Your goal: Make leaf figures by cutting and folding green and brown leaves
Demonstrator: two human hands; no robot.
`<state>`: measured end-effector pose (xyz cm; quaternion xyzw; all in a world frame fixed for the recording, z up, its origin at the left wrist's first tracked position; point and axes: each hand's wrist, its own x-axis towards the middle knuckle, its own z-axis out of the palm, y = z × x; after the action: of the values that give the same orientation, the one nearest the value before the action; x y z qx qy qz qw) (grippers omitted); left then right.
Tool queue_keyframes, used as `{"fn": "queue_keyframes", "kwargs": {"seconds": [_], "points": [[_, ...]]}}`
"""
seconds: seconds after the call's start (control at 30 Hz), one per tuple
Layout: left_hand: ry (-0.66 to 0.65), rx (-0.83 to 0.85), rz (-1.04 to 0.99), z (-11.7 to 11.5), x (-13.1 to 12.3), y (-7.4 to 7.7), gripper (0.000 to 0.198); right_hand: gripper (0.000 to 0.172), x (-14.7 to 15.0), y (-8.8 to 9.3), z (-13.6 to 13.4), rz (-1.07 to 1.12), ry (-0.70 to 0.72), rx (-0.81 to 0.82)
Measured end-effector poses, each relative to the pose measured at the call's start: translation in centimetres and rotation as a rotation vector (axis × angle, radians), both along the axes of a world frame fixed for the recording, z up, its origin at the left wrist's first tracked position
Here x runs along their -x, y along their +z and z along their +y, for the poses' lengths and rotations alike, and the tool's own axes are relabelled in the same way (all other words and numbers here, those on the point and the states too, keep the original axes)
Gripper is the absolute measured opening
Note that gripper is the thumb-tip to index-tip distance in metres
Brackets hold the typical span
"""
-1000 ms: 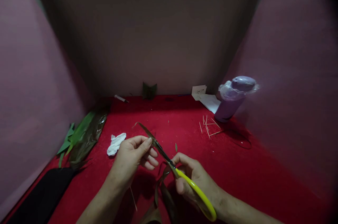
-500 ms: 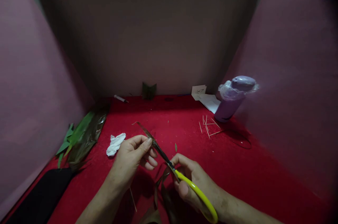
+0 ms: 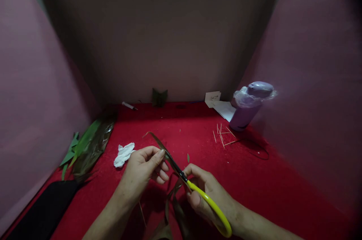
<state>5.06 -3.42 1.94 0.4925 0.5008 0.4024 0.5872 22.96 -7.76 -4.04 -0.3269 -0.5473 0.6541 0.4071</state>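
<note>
My left hand (image 3: pixel 147 166) pinches a narrow brownish-green leaf strip (image 3: pixel 156 140) between thumb and fingers, its thin curled tip pointing away from me. My right hand (image 3: pixel 207 194) is closed around the yellow handle of a pair of scissors (image 3: pixel 210 204). The dark blades lie along the strip and reach up to my left thumb. Below the hands, more brownish leaf strips (image 3: pixel 181 215) hang toward the front edge of the view. A tiny leaf scrap (image 3: pixel 188 158) rests on the red cloth just beyond my right hand.
On the left lie a crumpled white tissue (image 3: pixel 123 154), green leaves (image 3: pixel 87 140) and a black object (image 3: pixel 45 210). A syringe (image 3: pixel 129 106) and a folded leaf piece (image 3: pixel 159 97) are at the back. Rightward are toothpicks (image 3: pixel 222 136), white papers (image 3: pixel 223 110) and a purple container (image 3: pixel 246 113).
Both hands shift very slightly, and the scissor blades settle a little lower along the strip. The strip's tip moves slightly to the right. Everything else stays where it was.
</note>
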Motion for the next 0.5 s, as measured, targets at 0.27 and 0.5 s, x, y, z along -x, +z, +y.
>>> {"fn": "queue_keyframes", "kwargs": {"seconds": [0.27,0.5], "points": [[-0.003,0.024,-0.003,-0.14,-0.39,0.13,0.025,0.049,-0.18,0.5,0.04,-0.01,0.035,0.024],[-0.004,0.037,-0.009,-0.15,-0.4,0.04,0.026,0.046,-0.01,0.57,0.24,0.069,0.051,0.137]]}}
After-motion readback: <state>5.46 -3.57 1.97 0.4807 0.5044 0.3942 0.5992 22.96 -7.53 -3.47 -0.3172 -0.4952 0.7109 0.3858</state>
